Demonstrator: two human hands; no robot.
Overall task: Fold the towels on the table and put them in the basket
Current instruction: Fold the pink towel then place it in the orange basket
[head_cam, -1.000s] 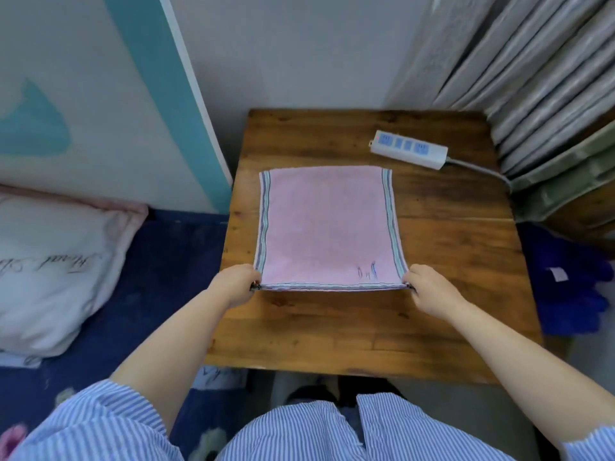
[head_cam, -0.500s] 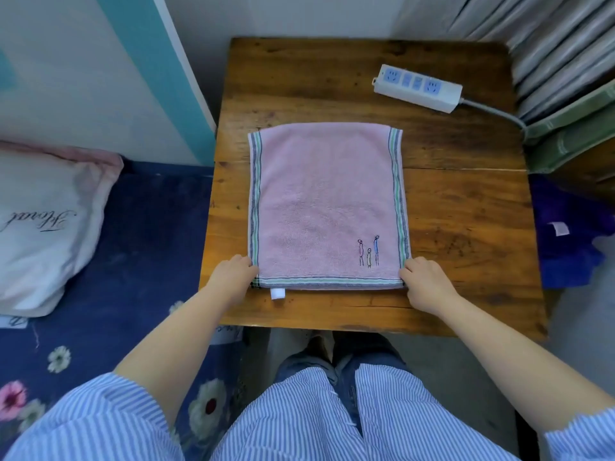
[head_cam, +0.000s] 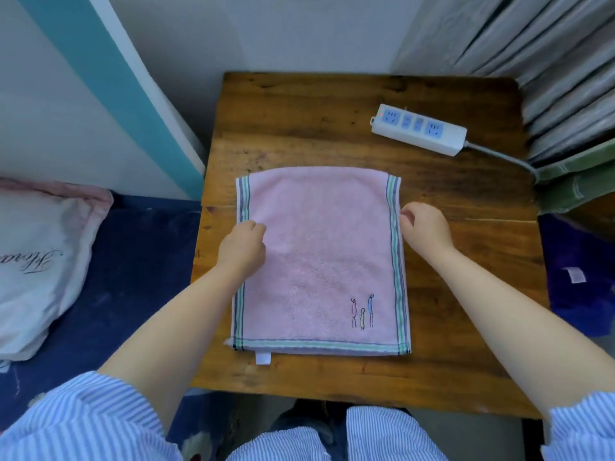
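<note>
Both my hands sit at the side edges of the pink towel (head_cam: 319, 257) on the wooden surface (head_cam: 299, 121).

My left hand (head_cam: 243, 249) rests on the towel's left striped edge, fingers curled; my right hand (head_cam: 424, 227) is at the right striped edge, fingers curled. I cannot tell whether either one pinches the cloth. The towel lies flat, folded, its white tag at the near edge. A power strip (head_cam: 417, 129) lies well beyond it.
</note>
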